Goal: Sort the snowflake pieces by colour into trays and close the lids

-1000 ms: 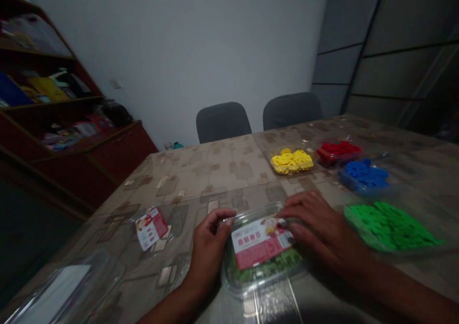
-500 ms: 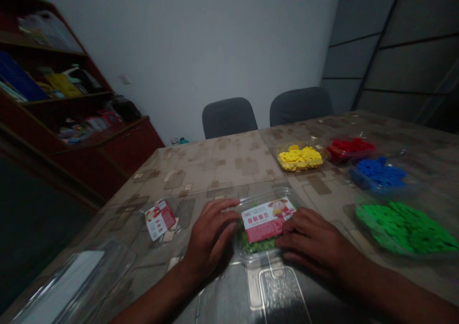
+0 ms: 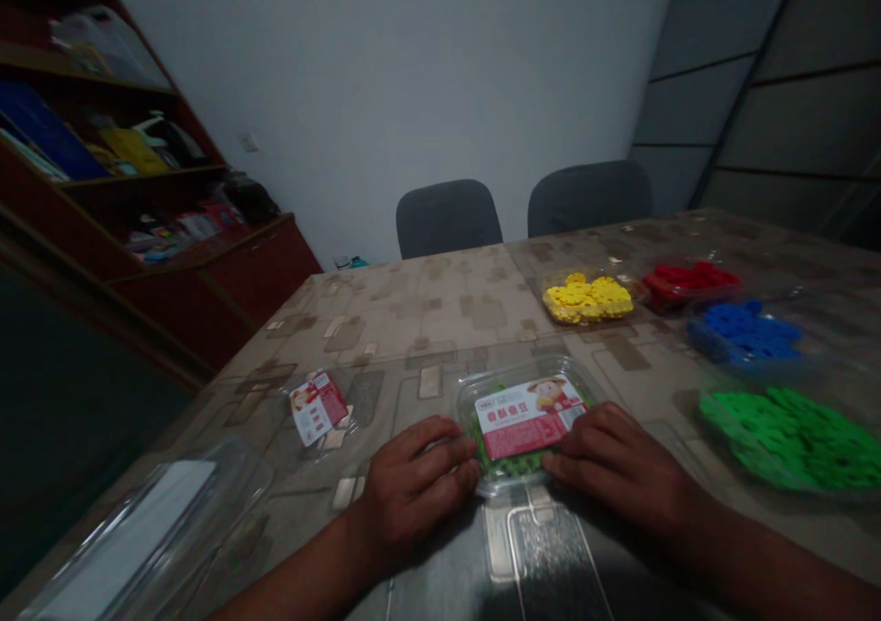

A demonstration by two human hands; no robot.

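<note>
A clear plastic food box (image 3: 474, 392) with a red and white label (image 3: 527, 419) lies on the table in front of me, with green pieces showing through its lid. My left hand (image 3: 423, 479) rests at the box's near left edge, fingers curled together against the rim. On the other side my right hand (image 3: 612, 460) grips the near right edge, its fingertips over the lid beside the label. Both thumbs are mostly hidden.
Clear boxes of yellow pieces (image 3: 588, 298), red pieces (image 3: 692, 277), blue pieces (image 3: 747, 329) and green pieces (image 3: 791, 438) stand to the right. At left lie a labelled clear lid (image 3: 317, 408) and a clear container (image 3: 130, 538). Two grey chairs (image 3: 449, 217) stand behind the table.
My left hand has slid down along the box's left side toward its near corner, and its fingers have curled in. My right hand keeps its place on the right edge. The view has shifted slightly.
</note>
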